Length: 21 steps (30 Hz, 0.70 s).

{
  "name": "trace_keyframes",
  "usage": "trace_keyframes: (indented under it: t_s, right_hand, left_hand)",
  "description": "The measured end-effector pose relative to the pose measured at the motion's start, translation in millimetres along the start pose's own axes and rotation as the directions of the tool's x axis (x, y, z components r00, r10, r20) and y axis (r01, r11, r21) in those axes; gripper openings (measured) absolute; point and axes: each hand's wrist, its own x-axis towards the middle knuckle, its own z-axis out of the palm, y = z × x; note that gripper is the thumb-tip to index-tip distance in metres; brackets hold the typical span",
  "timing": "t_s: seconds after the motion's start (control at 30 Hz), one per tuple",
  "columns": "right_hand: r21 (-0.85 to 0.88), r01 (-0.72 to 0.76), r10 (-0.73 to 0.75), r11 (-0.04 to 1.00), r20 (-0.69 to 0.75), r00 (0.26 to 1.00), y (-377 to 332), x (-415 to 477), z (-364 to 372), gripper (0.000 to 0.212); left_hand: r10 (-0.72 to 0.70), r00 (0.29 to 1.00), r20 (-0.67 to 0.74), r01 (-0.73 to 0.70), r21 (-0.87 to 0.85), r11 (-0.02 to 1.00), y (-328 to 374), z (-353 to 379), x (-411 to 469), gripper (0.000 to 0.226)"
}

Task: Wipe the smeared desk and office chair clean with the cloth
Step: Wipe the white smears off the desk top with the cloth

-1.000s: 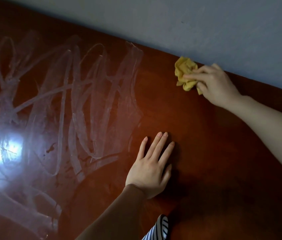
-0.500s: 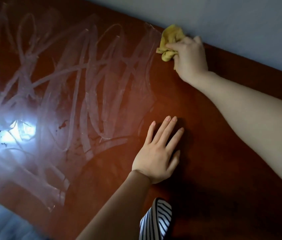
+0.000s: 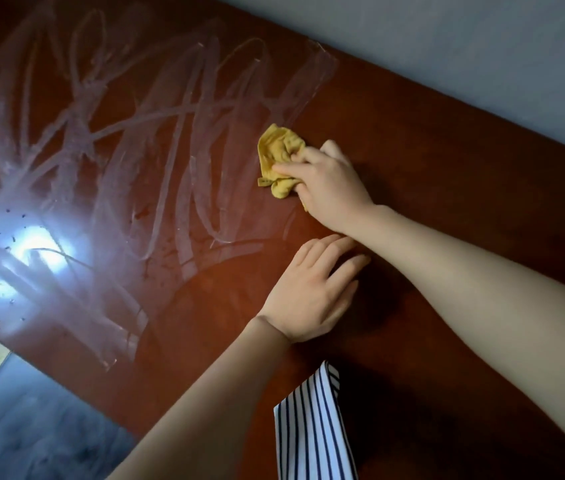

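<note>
The glossy reddish-brown wooden worktop (image 3: 447, 202) carries one broad patch of whitish streaky smears (image 3: 156, 140); the wood to the right of that patch looks clean. The left hand (image 3: 308, 292) stays flat with straight fingers, just off the patch's lower right corner. A second ago the right hand (image 3: 329, 183) worked at the patch's far right corner. It has since swept back along the patch's right border, and its fingers clench the crumpled yellow cloth (image 3: 279, 157), which presses on that border. I judge the wiping is advancing strip by strip, with most of the patch still to do. Counted: one worktop, one patch, two hands, one cloth, no chair in view.
</note>
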Motion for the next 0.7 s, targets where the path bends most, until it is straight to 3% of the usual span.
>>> trace_keyframes:
  t_s: [0.1,0.27,0.4,0.47,0.53,0.6,0.63,0.7]
  right_hand:
    - [0.008,0.016,-0.017,1.0,0.069,0.997,-7,-10,-4,0.039]
    - [0.034,0.047,-0.051,0.998,0.137,0.989,-35,-42,-1,0.039]
    - [0.096,0.081,-0.092,0.992,0.113,0.989,-63,-77,6,0.04]
    - [0.113,0.079,-0.09,0.99,0.088,0.992,-80,-97,12,0.04]
    - [0.123,0.067,-0.072,0.99,0.035,0.997,-95,-118,18,0.041]
    - [0.134,0.067,-0.07,0.989,0.019,0.997,-112,-141,27,0.043]
    - [0.137,0.082,-0.086,0.987,0.02,0.996,-120,-151,30,0.043]
    - [0.132,0.141,-0.146,0.981,0.029,0.989,-129,-168,35,0.039]
  left_hand:
    - [-0.026,0.999,-0.03,0.026,0.0,1.0,9,-12,-22,0.034]
    - [-0.242,0.964,-0.115,0.251,0.073,0.965,14,-29,-101,0.031]
    - [-0.433,0.869,-0.24,0.487,0.252,0.836,7,-36,-161,0.041]
    - [-0.618,0.678,-0.399,0.726,0.23,0.648,5,-39,-182,0.048]
    - [-0.78,0.354,-0.517,0.921,0.047,0.387,3,-41,-191,0.057]
    - [-0.848,0.058,-0.527,0.978,-0.141,0.155,1,-39,-192,0.065]
    - [-0.861,-0.038,-0.506,0.976,-0.204,0.077,0,-39,-191,0.067]
    - [-0.879,-0.135,-0.458,0.96,-0.279,-0.002,-4,-38,-189,0.071]
